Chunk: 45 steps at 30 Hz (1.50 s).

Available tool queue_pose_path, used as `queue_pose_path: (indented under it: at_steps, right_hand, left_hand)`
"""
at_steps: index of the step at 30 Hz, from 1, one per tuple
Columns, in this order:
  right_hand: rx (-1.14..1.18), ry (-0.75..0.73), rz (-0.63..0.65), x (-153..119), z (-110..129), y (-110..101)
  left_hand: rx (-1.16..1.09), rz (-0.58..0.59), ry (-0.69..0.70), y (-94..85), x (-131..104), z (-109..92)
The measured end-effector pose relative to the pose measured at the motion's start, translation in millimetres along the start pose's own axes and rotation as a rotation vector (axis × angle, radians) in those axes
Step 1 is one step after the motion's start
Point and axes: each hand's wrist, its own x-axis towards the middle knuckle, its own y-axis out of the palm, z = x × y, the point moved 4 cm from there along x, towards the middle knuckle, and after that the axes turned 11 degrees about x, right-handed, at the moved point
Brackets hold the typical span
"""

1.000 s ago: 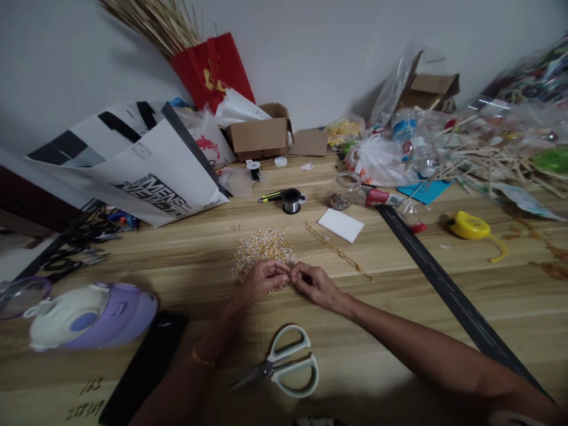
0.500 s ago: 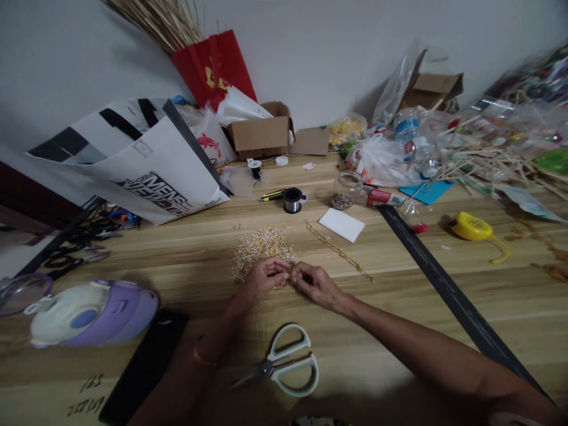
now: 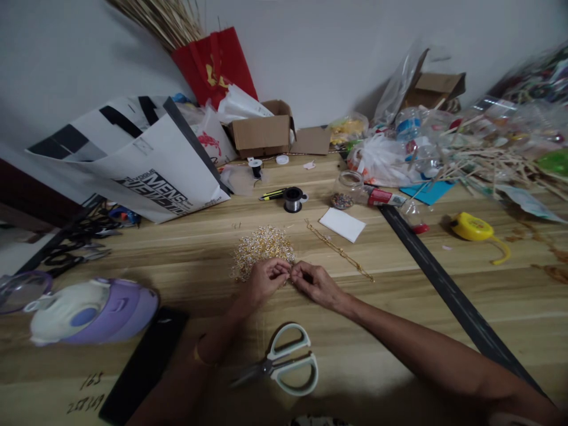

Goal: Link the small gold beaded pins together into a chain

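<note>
My left hand [image 3: 267, 278] and my right hand [image 3: 316, 284] meet fingertip to fingertip at the near edge of a pile of small gold and silver beaded pieces [image 3: 261, 245]. Both are closed in a pinch; whatever lies between the fingers is too small to make out. To the right of the pile a thin gold chain [image 3: 341, 253] lies stretched on the wooden table. Scissors with pale handles [image 3: 293, 361] rest nearer to me, below the hands. Beyond the pile stands a spool of silver wire [image 3: 293, 200].
A white card [image 3: 342, 225] and a jar of beads [image 3: 344, 192] are behind the chain. A yellow tape measure [image 3: 473, 226] sits right, past a dark strip [image 3: 426, 266]. At left are a purple bottle [image 3: 110, 310], a black phone-like slab [image 3: 144, 364] and a large paper bag [image 3: 155, 165].
My hands stay at the same spot beside the pile, with only slight movement of the left fingers. The camera view has shifted a little.
</note>
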Motion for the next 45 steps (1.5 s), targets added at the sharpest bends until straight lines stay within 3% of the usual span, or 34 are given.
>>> queue_pose_path:
  at_steps: [22, 28, 45]
  right_hand:
    - [-0.039, 0.005, -0.001, 0, -2, 0]
    - [-0.029, 0.007, -0.004, 0, -5, 0]
    - [-0.058, 0.007, 0.001, 0, 1, 0]
  left_hand:
    - [-0.027, 0.018, 0.001, 0.8, 0, 2]
    - [-0.051, 0.085, -0.008, 0.5, 2, 8]
    - [0.224, 0.161, 0.065, -0.9, 1, 7]
